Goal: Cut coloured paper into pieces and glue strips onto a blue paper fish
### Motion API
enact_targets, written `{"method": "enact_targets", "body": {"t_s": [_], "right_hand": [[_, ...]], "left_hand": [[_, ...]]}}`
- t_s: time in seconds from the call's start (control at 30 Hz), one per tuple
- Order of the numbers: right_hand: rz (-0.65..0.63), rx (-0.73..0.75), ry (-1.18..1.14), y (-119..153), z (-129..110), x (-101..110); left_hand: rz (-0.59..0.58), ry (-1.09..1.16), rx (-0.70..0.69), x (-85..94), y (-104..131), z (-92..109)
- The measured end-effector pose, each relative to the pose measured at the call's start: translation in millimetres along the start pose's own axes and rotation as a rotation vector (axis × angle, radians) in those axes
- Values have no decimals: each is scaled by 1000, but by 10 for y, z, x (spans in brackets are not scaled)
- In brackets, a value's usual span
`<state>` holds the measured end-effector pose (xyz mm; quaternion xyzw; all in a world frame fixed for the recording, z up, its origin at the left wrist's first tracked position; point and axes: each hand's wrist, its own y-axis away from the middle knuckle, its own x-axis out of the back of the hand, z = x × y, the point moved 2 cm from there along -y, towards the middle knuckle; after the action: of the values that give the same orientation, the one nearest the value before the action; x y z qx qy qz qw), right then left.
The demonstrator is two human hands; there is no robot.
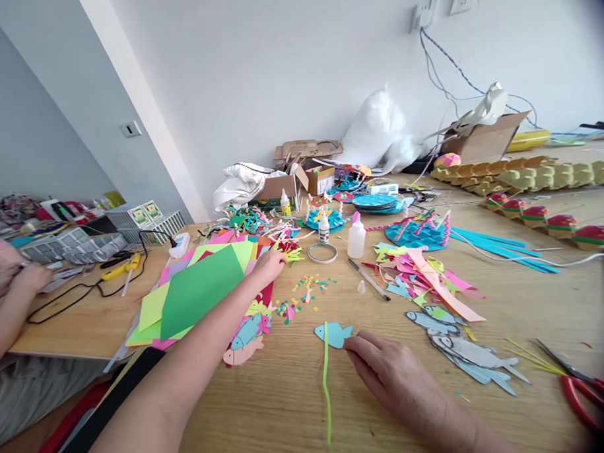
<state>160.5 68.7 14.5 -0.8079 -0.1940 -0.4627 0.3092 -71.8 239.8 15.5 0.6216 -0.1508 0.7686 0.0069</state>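
A blue paper fish [336,335] with a drawn eye lies low over the wooden table, its tail pinched between the thumb and fingers of my right hand [389,365]. Across its body runs a long yellow-green paper strip [326,386], reaching down to the bottom of the view. My left hand [269,266] stretches forward to a small heap of yellow-green paper strips [292,252], its fingers bent together on them. Beside my left forearm lie several finished-looking paper fish [246,333] in blue, pink and green. Larger grey and blue paper fish [469,351] overlap at the right.
Coloured paper sheets [203,292] are stacked at left. Further back stand a glue bottle [356,236], a smaller bottle [324,228] and a tape roll [322,253]. A pen [369,279], paper scraps [424,270] and red-handled scissors [581,388] lie rightward. A co-worker's hands [25,279] show far left.
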Motion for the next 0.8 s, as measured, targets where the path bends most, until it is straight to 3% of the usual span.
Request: {"method": "enact_targets", "body": {"t_s": [0.1, 0.43, 0.6, 0.8], "right_hand": [[8, 0, -13, 9, 4, -1], [15, -6, -67, 12, 11, 4], [-3, 1, -94, 14, 16, -17], [-31, -21, -91, 21, 50, -22]], "left_hand": [[23, 1, 0, -50, -53, 23], [119, -8, 65, 28, -492, -71], [15, -26, -31, -58, -628, 25], [-86, -25, -3, -130, -725, 18]]}}
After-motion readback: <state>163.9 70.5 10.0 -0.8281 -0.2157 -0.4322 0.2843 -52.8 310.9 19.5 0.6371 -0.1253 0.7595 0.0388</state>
